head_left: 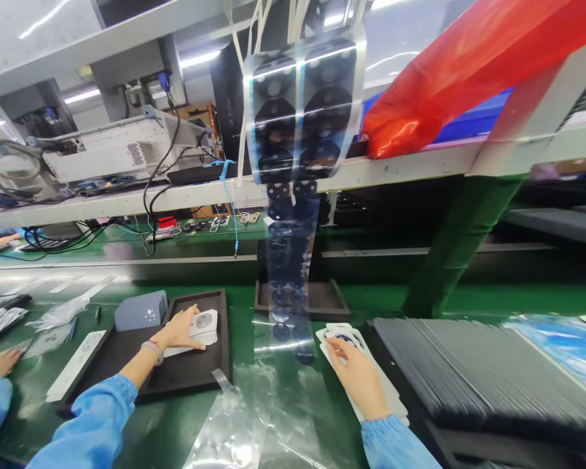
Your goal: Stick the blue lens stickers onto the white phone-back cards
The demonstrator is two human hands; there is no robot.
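Note:
My left hand (pixel 180 331) reaches over a black tray (pixel 223 352) at centre left, its fingers apart on a small stack of white cards with a grey round patch (pixel 204 323). Whether it grips them is hard to tell. On the right, my right hand (pixel 359 374) rests over a stack of long white plates (pixel 388 391), its thumb and fingertips pinched near a dark round piece (pixel 344 339) at the far end of the top plate. A long strip of clear film with dark round pieces (pixel 282 260) hangs between the hands down to the green table.
A co-worker's hand (pixel 0 365) lies at the far left near plastic bags (pixel 61 312). A grey-blue box (pixel 140 311) stands in the tray's back. Many grey sheets (pixel 459 365) stand in a row at right. A white shelf rail (pixel 400 170) crosses above.

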